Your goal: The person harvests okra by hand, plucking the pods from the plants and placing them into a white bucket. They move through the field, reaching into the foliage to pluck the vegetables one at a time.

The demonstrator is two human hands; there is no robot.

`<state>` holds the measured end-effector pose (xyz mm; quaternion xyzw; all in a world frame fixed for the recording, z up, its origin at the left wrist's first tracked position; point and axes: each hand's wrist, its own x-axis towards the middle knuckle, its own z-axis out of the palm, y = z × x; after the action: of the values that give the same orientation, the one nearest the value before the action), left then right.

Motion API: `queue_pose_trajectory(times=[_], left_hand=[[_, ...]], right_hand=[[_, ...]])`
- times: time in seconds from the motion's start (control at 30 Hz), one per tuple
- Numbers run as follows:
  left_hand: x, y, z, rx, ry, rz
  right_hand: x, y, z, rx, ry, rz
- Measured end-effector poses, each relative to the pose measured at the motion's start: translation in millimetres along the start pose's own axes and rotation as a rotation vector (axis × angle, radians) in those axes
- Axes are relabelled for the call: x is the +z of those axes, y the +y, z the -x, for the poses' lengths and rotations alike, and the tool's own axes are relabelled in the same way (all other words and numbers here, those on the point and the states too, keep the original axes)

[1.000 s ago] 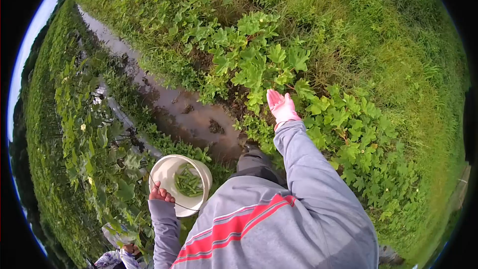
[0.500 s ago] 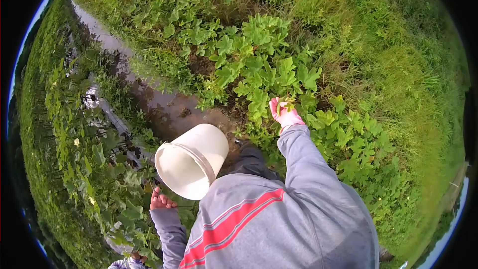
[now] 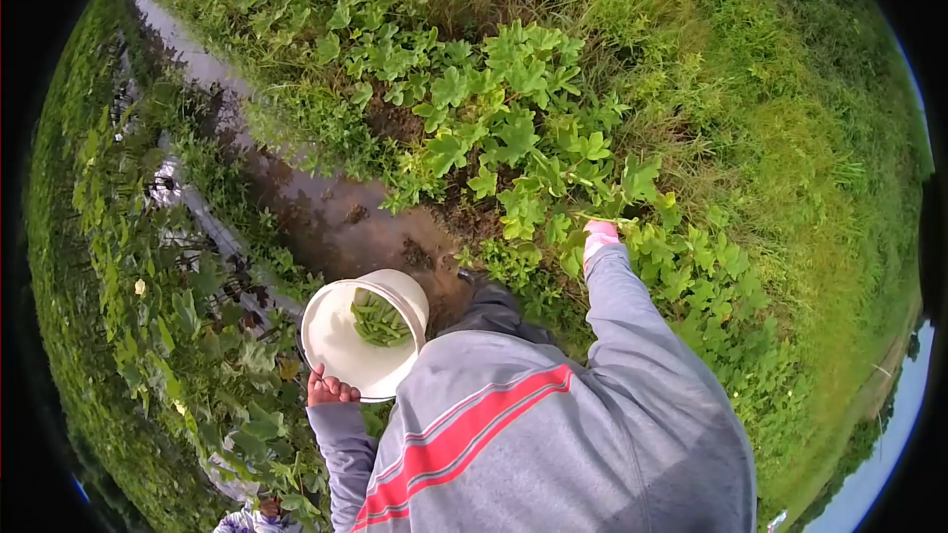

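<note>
A white bucket hangs tilted at the left of the body, its mouth facing the camera, with several green pods inside. My left hand is closed at the bucket's lower left rim, its fingers curled round the handle. My right hand, in a pink glove, reaches among the leaves of a green plant. A pale stem lies at its fingertips. Those fingers are partly hidden by leaves, so their grip is unclear.
Muddy water runs in a furrow ahead and to the left. Leafy rows stand on the left, tall grass on the right. Part of another person shows at the bottom left.
The bucket has tipped toward the camera, so the pods inside now show. My right hand has moved right and slightly down, deeper among the leaves.
</note>
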<state>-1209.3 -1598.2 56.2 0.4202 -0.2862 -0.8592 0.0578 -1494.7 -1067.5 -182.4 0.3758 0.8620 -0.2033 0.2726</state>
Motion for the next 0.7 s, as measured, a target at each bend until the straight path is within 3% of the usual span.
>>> queue_pose_trajectory(times=[0.07, 0.2, 0.27, 0.3, 0.4, 0.47, 0.5, 0.57, 0.63, 0.7], left_hand=[[-11, 1, -7, -0.108, 0.084, 0.077], [-20, -5, -10, -0.072, 0.114, 0.076], [-30, -8, -10, -0.005, 0.018, 0.034], [-33, -8, -12, -0.005, 0.020, 0.042], [-38, -13, -16, -0.044, 0.020, 0.079], [-29, -17, -22, -0.074, 0.233, 0.092], [-22, -17, -23, -0.069, 0.298, 0.083], [-17, -18, -30, -0.078, 0.282, 0.090], [-14, -17, -39, -0.105, 0.244, 0.070], [-8, -22, -46, -0.098, 0.242, 0.038]], right_hand=[[-9, -6, 7, -0.030, 0.021, -0.023], [-13, -29, 4, -0.067, 0.022, -0.060], [-13, -41, -4, -0.018, -0.202, -0.018], [-14, -44, -1, -0.022, -0.198, -0.011], [-13, -61, 26, 0.075, -0.393, -0.251], [-15, -67, 44, 0.063, -0.407, -0.280], [-13, -64, 44, 0.054, -0.510, -0.334], [-12, -60, 44, 0.041, -0.706, -0.394], [-11, -66, 50, -0.024, -0.782, -0.560], [-31, -79, 85, -0.084, -0.721, -0.450]])
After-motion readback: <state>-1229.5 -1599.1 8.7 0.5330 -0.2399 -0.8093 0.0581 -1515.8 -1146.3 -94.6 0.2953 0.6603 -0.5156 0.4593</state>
